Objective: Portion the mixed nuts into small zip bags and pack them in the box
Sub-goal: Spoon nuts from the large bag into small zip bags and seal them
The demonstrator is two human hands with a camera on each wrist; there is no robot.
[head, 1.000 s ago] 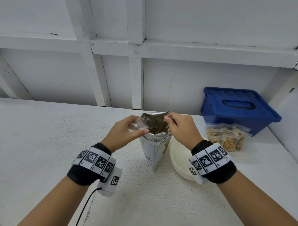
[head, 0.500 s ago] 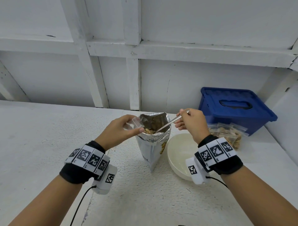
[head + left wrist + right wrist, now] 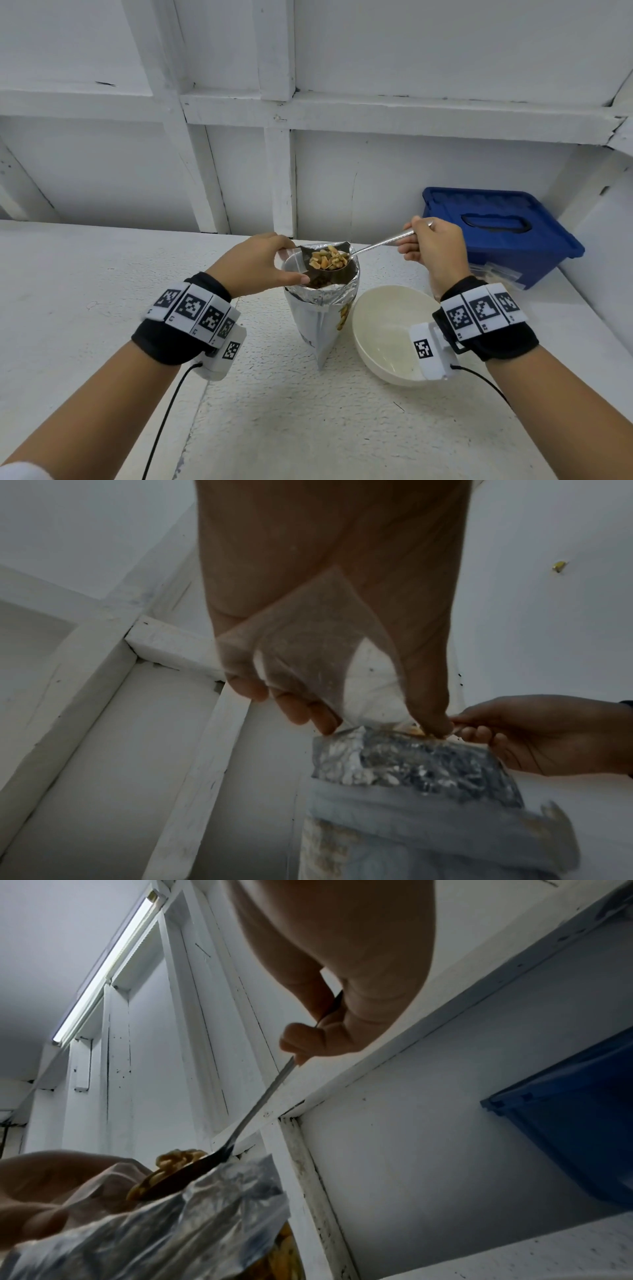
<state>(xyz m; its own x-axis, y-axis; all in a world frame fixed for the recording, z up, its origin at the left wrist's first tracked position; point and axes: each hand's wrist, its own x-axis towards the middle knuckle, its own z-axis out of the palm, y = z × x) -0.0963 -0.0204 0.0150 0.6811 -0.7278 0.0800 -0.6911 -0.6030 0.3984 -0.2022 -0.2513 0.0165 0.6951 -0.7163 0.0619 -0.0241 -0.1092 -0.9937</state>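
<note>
Left hand [image 3: 255,265] pinches an empty zip bag [image 3: 291,262] open over the foil pouch [image 3: 322,308]; right hand [image 3: 433,248] grips a spoon [image 3: 346,258] heaped with nuts [image 3: 327,259]; bowl [image 3: 383,329] empty; box [image 3: 496,233] lidded.

I am lifting the spoon [image 3: 346,257] out of the foil pouch [image 3: 322,301]: a second ago my right hand [image 3: 432,245] was down at its mouth, and now it is drawing back toward the blue box [image 3: 507,233]. The spoon, heaped with nuts [image 3: 328,259], is now hovering at the zip bag [image 3: 294,265] my left hand [image 3: 255,263] is holding open.
</note>
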